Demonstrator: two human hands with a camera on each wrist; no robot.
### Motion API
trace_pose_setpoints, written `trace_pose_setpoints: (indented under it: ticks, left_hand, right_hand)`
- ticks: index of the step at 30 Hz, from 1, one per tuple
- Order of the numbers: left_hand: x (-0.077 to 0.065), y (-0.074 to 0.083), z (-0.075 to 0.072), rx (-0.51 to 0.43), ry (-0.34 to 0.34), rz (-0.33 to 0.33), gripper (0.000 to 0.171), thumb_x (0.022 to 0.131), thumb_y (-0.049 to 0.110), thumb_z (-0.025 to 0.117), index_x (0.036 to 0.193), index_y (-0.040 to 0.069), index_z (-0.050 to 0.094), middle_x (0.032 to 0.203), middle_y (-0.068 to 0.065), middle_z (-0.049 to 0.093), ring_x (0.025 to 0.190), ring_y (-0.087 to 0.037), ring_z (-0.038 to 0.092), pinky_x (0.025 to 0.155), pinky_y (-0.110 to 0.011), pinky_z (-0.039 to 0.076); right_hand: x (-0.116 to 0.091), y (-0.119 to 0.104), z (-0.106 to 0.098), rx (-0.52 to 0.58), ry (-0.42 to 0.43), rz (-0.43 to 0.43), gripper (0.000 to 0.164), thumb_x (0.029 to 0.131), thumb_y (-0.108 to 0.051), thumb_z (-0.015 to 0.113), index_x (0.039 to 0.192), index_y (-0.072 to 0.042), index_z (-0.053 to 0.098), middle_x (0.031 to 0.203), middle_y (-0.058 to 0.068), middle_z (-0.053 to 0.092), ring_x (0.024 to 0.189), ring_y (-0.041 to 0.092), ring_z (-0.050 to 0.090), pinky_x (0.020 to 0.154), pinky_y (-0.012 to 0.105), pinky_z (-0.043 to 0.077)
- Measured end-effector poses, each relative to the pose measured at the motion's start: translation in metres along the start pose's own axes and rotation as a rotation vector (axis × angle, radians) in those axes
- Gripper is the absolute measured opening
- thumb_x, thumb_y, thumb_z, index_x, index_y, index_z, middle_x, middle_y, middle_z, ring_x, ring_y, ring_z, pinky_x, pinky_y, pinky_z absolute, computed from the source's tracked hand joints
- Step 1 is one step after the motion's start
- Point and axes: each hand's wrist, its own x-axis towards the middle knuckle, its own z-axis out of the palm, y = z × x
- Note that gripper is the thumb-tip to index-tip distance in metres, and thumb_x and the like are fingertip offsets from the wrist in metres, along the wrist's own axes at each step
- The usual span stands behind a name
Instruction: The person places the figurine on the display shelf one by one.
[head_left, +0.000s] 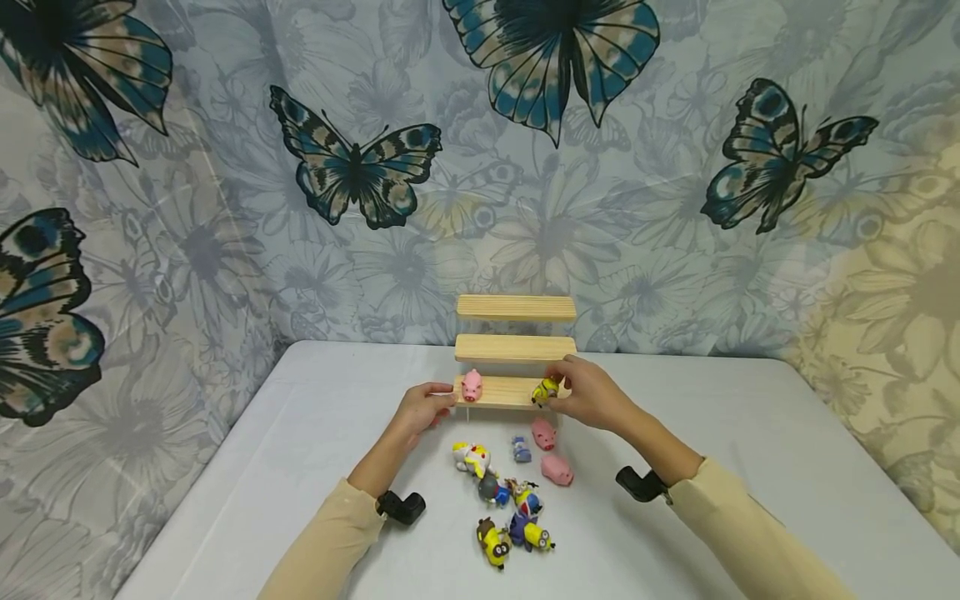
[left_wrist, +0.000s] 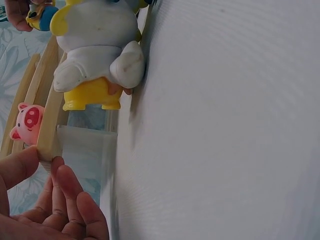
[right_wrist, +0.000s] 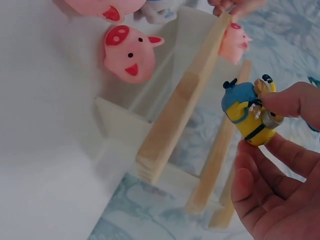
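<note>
My right hand [head_left: 592, 396] pinches a small yellow minion figure [right_wrist: 245, 112] between thumb and fingers, at the right end of the lowest wooden shelf board [head_left: 504, 392]. The figure wears blue and is tilted in the right wrist view. A pink pig figure [head_left: 471, 387] sits on the same board near its left end. With thumb above and fingers beneath, my left hand [head_left: 423, 408] grips the left end of that board. Just in front of the rack, two more pink pigs, a near one [head_left: 557, 470] and a farther one [right_wrist: 131, 54], lie on the table.
Two higher boards, a middle one [head_left: 515, 347] and a top one [head_left: 516, 307], rise behind. In front lie a white-and-yellow figure [head_left: 472, 458], a small blue-grey figure [head_left: 521, 450] and several minion figures [head_left: 493, 543] on the white table [head_left: 300, 450]. Butterfly-print cloth [head_left: 517, 208] hangs behind.
</note>
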Motion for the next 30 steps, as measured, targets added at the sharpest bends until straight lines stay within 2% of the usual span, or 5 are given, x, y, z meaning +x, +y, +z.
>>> trace_pose_setpoints:
  ticks: [13, 24, 30]
  left_hand:
    - [0.001, -0.001, 0.000, 0.000, -0.001, -0.005, 0.033, 0.092, 0.022, 0.066, 0.122, 0.008, 0.064, 0.097, -0.004, 0.073, 0.077, -0.012, 0.060, 0.064, -0.025, 0.045]
    - [0.001, 0.000, 0.000, 0.010, 0.003, -0.011, 0.033, 0.092, 0.024, 0.067, 0.122, 0.010, 0.065, 0.099, -0.005, 0.073, 0.081, -0.013, 0.062, 0.066, -0.026, 0.045]
    - [0.000, 0.000, 0.000, 0.003, 0.000, -0.010, 0.033, 0.092, 0.023, 0.067, 0.122, 0.009, 0.064, 0.099, -0.005, 0.072, 0.080, -0.013, 0.062, 0.066, -0.025, 0.045]
  right_hand:
    - [0.019, -0.007, 0.001, -0.102, 0.005, -0.060, 0.029, 0.077, -0.013, 0.079, 0.102, -0.003, 0.068, 0.090, 0.007, 0.062, 0.082, 0.023, 0.059, 0.071, 0.035, 0.048]
    - [0.033, -0.011, 0.008, -0.141, -0.032, -0.061, 0.031, 0.077, -0.011, 0.077, 0.105, -0.002, 0.067, 0.095, 0.009, 0.063, 0.090, 0.024, 0.062, 0.080, 0.040, 0.052]
    - [0.041, -0.014, 0.015, -0.152, -0.038, -0.067, 0.031, 0.077, -0.013, 0.076, 0.105, -0.002, 0.068, 0.094, 0.009, 0.063, 0.087, 0.022, 0.060, 0.080, 0.039, 0.051]
